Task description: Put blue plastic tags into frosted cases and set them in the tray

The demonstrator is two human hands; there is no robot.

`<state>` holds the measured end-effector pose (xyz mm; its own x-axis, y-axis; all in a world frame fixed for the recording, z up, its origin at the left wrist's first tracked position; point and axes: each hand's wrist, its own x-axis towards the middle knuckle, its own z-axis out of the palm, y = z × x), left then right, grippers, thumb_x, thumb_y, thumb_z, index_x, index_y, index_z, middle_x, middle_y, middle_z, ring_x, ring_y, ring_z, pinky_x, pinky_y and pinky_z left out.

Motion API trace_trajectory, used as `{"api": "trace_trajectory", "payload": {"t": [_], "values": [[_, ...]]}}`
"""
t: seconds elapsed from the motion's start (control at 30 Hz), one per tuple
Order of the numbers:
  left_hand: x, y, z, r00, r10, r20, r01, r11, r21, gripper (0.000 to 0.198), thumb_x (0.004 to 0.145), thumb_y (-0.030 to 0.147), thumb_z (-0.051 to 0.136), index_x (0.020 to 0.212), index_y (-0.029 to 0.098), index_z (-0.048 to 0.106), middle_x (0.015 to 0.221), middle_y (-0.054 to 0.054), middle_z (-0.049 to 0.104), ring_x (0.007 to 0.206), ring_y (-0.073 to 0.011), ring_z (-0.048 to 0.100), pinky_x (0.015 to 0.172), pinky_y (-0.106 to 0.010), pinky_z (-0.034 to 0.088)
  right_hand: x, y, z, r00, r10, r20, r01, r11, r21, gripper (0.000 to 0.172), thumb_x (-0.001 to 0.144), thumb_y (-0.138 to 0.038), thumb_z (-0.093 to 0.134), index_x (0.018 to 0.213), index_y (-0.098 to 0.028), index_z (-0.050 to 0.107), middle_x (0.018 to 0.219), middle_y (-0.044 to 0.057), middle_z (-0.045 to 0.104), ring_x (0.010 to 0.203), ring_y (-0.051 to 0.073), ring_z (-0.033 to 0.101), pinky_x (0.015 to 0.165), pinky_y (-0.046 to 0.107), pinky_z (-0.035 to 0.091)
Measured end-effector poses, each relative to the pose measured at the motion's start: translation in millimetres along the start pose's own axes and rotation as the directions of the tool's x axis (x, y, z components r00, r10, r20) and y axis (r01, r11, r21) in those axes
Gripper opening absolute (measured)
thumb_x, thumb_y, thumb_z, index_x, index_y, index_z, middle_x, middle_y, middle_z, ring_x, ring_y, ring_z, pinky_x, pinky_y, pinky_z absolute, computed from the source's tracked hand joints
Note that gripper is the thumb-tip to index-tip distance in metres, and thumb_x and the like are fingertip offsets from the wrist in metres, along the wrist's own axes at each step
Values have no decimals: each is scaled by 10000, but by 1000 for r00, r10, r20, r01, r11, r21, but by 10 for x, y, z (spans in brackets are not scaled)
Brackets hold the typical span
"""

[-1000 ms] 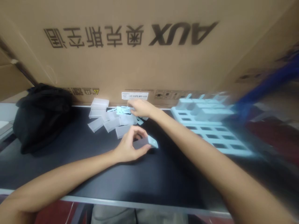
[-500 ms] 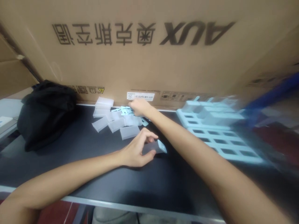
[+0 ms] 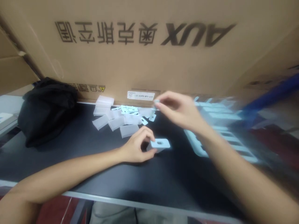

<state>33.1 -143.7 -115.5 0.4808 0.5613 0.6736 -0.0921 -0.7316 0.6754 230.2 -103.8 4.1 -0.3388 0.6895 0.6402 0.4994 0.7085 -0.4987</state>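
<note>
Near the middle of the black table, my left hand (image 3: 136, 144) grips a small box (image 3: 166, 143) whose light-blue top has a hole in it. Thumb and fingers hold its left end, and the top faces up. My right hand (image 3: 183, 110) is raised above the table to the upper right, pinching a small light-blue plastic piece (image 3: 152, 115) with a hole in its lower end. Several translucent plastic cases (image 3: 129, 131) lie in a loose pile beyond my left hand. Thin light-blue pieces (image 3: 129, 109) are heaped on top of them.
A light-blue slotted rack (image 3: 197, 150) holding blocks at its back stands on the right, partly behind my right arm. The big cardboard box (image 3: 112, 65) walls off the back. A black cloth bundle (image 3: 46, 115) lies at the left, and a blue bar (image 3: 273, 93) slants in at the right.
My right hand has lifted from the pile and moved right, carrying a light-blue piece. In my left hand the box has turned so its light-blue top faces up.
</note>
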Motion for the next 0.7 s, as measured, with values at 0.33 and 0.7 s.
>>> {"api": "trace_trajectory", "payload": {"t": [0.33, 0.7], "values": [[-44, -29, -9, 970, -238, 57, 238, 971, 13, 388, 847, 214, 751, 1116, 229, 472, 1149, -64, 546, 970, -171, 607, 805, -317, 607, -653, -177, -143, 999, -7, -37, 12, 992, 125, 89, 1004, -297, 651, 958, -232, 692, 882, 39, 757, 761, 164, 709, 686, 280, 573], [-2, -27, 1, 959, -271, 82, 261, 958, 117, 322, 797, 214, 767, 1029, 218, 544, 994, -8, 595, 818, -141, 593, 726, -282, 557, -814, -152, -62, 995, -63, 73, 62, 998, 21, 72, 1013, -214, 607, 1046, -247, 662, 982, 44, 735, 879, 181, 705, 770, 313, 571]]}}
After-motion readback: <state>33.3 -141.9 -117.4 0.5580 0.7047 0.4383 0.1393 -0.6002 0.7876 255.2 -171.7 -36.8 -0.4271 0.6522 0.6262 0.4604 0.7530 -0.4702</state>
